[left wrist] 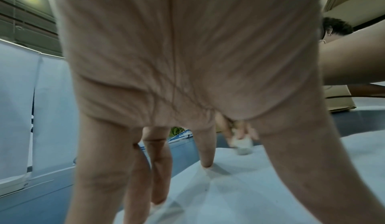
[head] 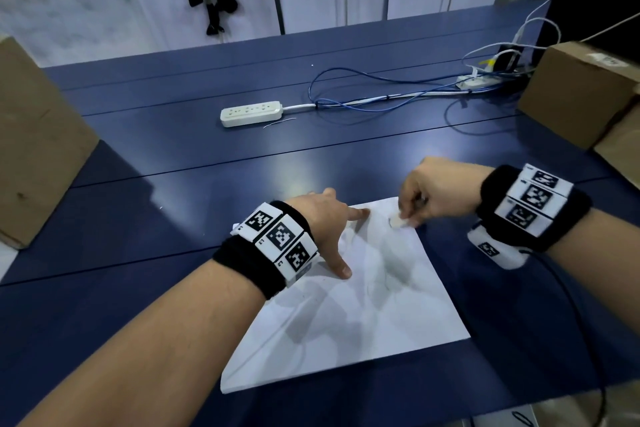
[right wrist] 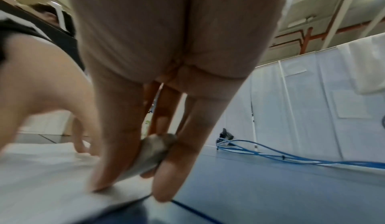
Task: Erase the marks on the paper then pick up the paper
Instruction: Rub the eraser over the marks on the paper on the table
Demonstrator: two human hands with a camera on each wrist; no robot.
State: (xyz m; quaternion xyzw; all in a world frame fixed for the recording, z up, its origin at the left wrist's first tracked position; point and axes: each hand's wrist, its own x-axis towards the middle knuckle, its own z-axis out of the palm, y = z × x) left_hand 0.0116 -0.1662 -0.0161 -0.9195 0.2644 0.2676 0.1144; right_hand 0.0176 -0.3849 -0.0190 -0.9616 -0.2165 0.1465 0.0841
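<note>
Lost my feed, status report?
Left hand open, pinning paper. Right hand rubbing eraser at far corner. Nothing blocking.

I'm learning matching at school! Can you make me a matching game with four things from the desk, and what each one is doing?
Things:
1. eraser
2. paper
3. power strip
4. left hand

States:
a. lying flat on the blue table
b. pinched in the right hand
c. fingers spread, pressing the paper
d. lying past the paper, white cord attached

Pairs: 1-b, 2-a, 3-d, 4-c
</note>
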